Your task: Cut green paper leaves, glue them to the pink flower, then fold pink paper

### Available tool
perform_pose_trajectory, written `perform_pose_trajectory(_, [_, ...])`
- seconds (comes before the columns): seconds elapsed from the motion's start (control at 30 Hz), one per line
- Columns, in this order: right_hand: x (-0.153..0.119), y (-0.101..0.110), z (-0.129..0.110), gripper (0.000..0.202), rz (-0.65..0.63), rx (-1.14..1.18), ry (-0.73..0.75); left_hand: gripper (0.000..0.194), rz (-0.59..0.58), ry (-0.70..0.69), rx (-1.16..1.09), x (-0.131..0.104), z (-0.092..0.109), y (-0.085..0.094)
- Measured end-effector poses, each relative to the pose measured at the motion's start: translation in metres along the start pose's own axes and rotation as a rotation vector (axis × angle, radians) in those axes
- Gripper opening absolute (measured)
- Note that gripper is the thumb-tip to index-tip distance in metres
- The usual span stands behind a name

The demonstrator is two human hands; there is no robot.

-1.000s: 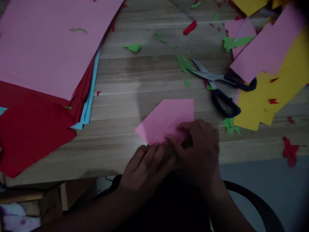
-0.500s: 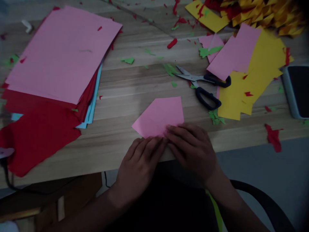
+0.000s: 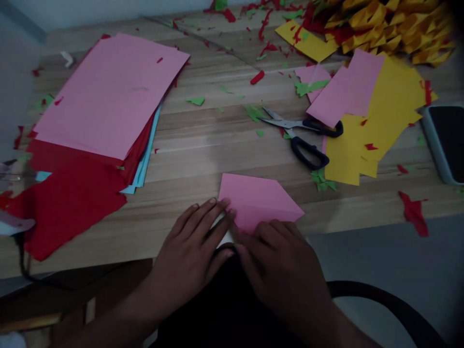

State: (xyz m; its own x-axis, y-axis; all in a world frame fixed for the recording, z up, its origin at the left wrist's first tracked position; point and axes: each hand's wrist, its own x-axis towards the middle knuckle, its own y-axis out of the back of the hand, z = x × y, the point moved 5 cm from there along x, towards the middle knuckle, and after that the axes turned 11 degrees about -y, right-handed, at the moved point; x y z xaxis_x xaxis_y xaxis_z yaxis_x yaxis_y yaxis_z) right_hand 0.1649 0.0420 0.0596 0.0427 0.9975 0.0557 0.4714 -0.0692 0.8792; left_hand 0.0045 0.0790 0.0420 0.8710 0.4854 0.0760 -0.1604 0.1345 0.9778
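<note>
A folded piece of pink paper [image 3: 259, 195] lies on the table's front edge, its pointed end toward the right. My left hand [image 3: 199, 237] rests at its left corner, with the fingers stretched out flat and the tips pressing on the paper. At the lower edge, my right hand [image 3: 282, 256] has curled fingers closed on the paper, and its thumb is mostly hidden. Beyond the hands lie scissors [image 3: 290, 123], blades parted, with dark blue handles.
A stack of pink sheets [image 3: 112, 96] lies over red and blue ones at left, beside torn red paper [image 3: 72, 208]. At right are yellow paper pieces [image 3: 391, 106], a phone [image 3: 447, 145] and folded yellow pieces [image 3: 391, 29]. Red and green scraps are scattered about the wooden table [image 3: 188, 150].
The pink paper has been turned so its point faces right instead of left, and it sits nearer me. My left fingers have straightened. My view has shifted slightly.
</note>
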Motion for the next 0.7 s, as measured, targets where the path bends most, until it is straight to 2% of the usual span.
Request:
perform_pose_trajectory(0.03, [0.008,0.005,0.005,0.023,-0.002,0.051,0.006,0.047,0.007,-0.009,-0.012,0.004,-0.001,-0.002])
perform_pose_trajectory(0.13, [0.036,0.018,0.028,0.019,0.133,-0.021,-0.054,0.042,0.0,-0.09,-0.117,0.019,-0.009,-0.007])
perform_pose_trajectory(0.2, [0.05,0.011,0.036,0.036,0.101,-0.099,-0.092,0.031,0.01,-0.122,-0.205,0.03,-0.018,-0.008])
perform_pose_trajectory(0.27, [0.059,-0.001,0.037,0.04,0.053,-0.156,-0.123,0.019,0.082,-0.086,-0.254,0.039,-0.028,-0.006])
perform_pose_trajectory(0.37, [0.062,-0.014,0.033,0.038,0.035,-0.15,-0.182,0.011,0.243,0.034,-0.234,0.043,-0.038,-0.001])
perform_pose_trajectory(0.43, [0.063,-0.016,0.035,0.034,0.027,-0.075,-0.223,0.017,0.298,0.089,-0.217,0.041,-0.04,0.0])
perform_pose_trajectory(0.5, [0.065,-0.015,0.037,0.024,-0.009,0.006,-0.253,0.027,0.306,0.1,-0.226,0.037,-0.042,-0.002])
perform_pose_trajectory(0.57, [0.066,-0.013,0.037,0.016,-0.026,0.034,-0.275,0.028,0.302,0.074,-0.249,0.034,-0.043,-0.003])
perform_pose_trajectory(0.63, [0.066,-0.009,0.033,0.019,0.015,0.002,-0.291,0.023,0.298,0.04,-0.254,0.032,-0.043,-0.003])
perform_pose_trajectory(0.7, [0.064,-0.008,0.025,0.033,0.068,-0.05,-0.309,0.019,0.301,0.029,-0.24,0.031,-0.043,-0.002])
